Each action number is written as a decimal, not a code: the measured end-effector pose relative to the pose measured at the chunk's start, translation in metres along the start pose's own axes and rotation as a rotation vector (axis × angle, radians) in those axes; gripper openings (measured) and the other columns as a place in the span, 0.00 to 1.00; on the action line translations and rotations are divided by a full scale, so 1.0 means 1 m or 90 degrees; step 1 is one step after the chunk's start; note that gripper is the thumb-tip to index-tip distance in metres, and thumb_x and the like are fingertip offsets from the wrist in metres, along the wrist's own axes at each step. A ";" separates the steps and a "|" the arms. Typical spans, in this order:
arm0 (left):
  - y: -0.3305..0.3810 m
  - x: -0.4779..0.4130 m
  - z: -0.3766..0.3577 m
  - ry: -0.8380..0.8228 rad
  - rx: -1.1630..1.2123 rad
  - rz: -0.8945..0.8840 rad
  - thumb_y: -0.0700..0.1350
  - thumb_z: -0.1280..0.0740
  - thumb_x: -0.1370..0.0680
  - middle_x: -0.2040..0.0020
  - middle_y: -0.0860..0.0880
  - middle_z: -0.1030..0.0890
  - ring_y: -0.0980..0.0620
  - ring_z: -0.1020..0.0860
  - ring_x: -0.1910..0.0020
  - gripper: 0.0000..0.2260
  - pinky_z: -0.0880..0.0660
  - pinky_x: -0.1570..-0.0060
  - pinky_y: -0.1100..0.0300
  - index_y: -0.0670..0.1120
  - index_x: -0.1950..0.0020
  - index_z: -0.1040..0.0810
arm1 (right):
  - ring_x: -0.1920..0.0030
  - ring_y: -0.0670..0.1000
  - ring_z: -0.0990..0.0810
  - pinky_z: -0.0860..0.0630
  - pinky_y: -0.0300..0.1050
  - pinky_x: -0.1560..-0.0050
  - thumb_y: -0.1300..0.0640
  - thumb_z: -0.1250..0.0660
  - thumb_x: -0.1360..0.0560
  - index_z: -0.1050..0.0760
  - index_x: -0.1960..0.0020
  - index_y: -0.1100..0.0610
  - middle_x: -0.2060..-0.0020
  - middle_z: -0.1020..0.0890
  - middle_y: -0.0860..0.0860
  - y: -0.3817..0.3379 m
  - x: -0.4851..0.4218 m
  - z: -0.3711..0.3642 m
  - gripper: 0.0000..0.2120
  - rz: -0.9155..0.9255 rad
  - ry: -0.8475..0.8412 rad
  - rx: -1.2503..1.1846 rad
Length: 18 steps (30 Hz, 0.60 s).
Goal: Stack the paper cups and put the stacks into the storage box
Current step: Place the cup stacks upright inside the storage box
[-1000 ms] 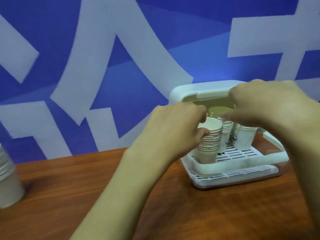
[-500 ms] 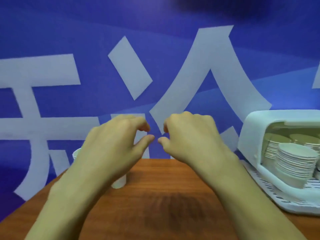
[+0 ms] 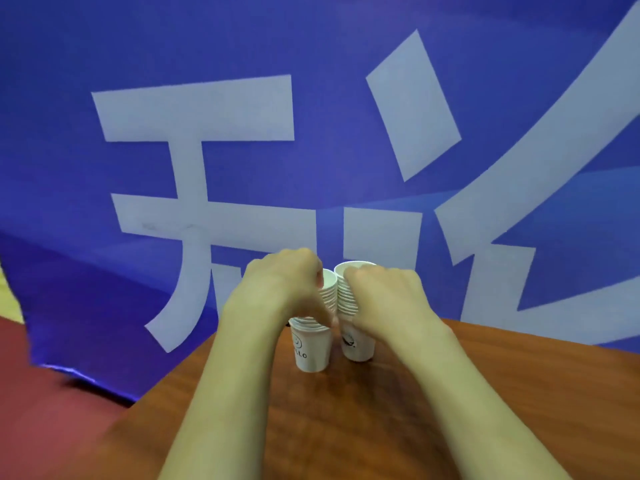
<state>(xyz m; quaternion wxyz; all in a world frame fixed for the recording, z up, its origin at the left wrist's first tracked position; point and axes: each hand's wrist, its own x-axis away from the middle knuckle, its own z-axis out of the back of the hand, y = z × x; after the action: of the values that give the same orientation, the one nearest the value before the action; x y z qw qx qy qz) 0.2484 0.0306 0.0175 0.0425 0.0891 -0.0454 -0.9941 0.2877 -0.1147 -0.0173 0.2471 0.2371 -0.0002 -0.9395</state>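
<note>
Two tall stacks of white paper cups stand side by side near the table's far left corner. My left hand [image 3: 278, 284] is closed around the upper part of the left stack [image 3: 329, 292]. Below that hand a printed cup [image 3: 310, 346] with several rims on top shows; I cannot tell whether it is the same stack or a shorter one in front. My right hand [image 3: 382, 296] wraps the right stack [image 3: 346, 294] from the right, and its bottom cup [image 3: 358, 346] rests on the table. The storage box is out of view.
The brown wooden table [image 3: 346, 417] ends close to the left of the cups, with red floor [image 3: 45, 410] beyond its edge. A blue banner with large white characters [image 3: 207, 168] hangs right behind the table.
My view has swung left, away from the storage box. Both hands left the box, crossed the table with nothing in them, and have now closed on the two cup stacks.
</note>
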 end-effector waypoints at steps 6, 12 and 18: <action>0.005 -0.015 -0.031 0.008 -0.121 0.039 0.54 0.23 0.35 0.64 0.53 0.28 0.48 0.24 0.59 0.19 0.33 0.60 0.56 0.50 0.55 0.29 | 0.62 0.57 0.28 0.44 0.44 0.68 0.56 0.31 0.28 0.33 0.53 0.50 0.68 0.37 0.48 0.009 0.002 -0.016 0.10 -0.021 0.044 0.027; 0.005 -0.019 -0.037 0.028 -0.113 0.020 0.56 0.23 0.36 0.65 0.54 0.22 0.53 0.19 0.66 0.19 0.27 0.63 0.58 0.51 0.62 0.32 | 0.65 0.56 0.32 0.41 0.45 0.66 0.51 0.28 0.30 0.27 0.46 0.51 0.63 0.30 0.49 0.017 0.011 -0.019 0.15 -0.016 0.072 0.013; 0.011 -0.015 -0.036 0.035 -0.144 0.007 0.54 0.23 0.37 0.65 0.54 0.21 0.55 0.20 0.67 0.17 0.26 0.65 0.59 0.51 0.57 0.26 | 0.57 0.58 0.20 0.40 0.46 0.65 0.55 0.29 0.29 0.29 0.40 0.53 0.54 0.21 0.51 0.020 0.024 -0.016 0.19 -0.004 0.060 0.006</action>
<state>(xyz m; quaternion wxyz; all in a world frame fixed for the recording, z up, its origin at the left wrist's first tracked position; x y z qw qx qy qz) 0.2705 0.0177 -0.0142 0.0590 0.1104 0.0675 -0.9898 0.2860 -0.1415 -0.0393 0.2429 0.2825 0.0074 -0.9280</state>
